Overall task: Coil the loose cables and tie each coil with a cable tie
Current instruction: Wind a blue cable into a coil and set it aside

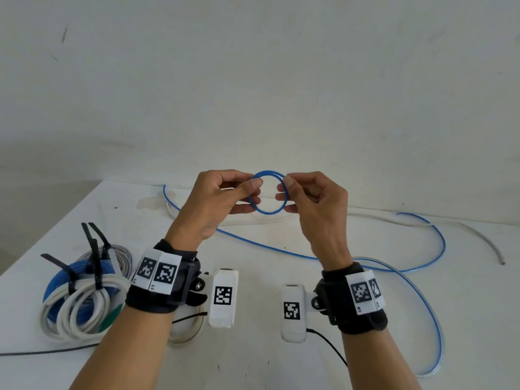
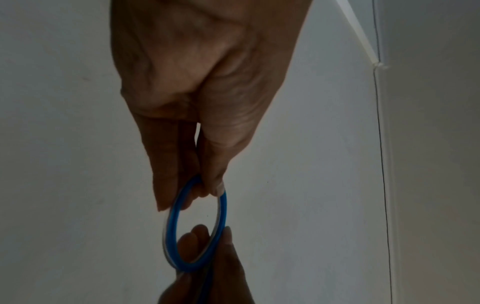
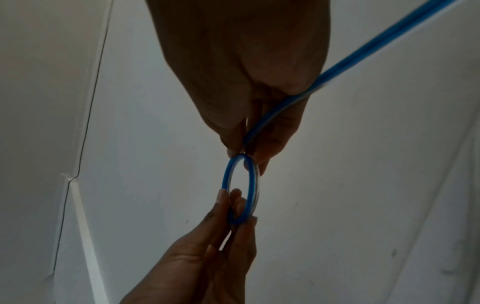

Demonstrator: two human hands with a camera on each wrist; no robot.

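A small round loop of blue cable (image 1: 268, 192) hangs in the air between my two hands above the white table (image 1: 253, 358). My left hand (image 1: 254, 190) pinches the loop's left side between thumb and fingers. My right hand (image 1: 284, 190) pinches its right side. The rest of the blue cable (image 1: 422, 266) trails over the table to the right and down along its right edge. In the left wrist view the blue loop (image 2: 197, 226) sits under my left hand (image 2: 207, 189). In the right wrist view the blue loop (image 3: 240, 189) sits below my right hand (image 3: 244, 150).
Tied coils of white and blue cable (image 1: 81, 296) with black cable ties (image 1: 94, 249) lie at the near left. A loose grey cable (image 1: 472, 235) runs along the far right. A thin black wire (image 1: 42, 352) crosses the front left.
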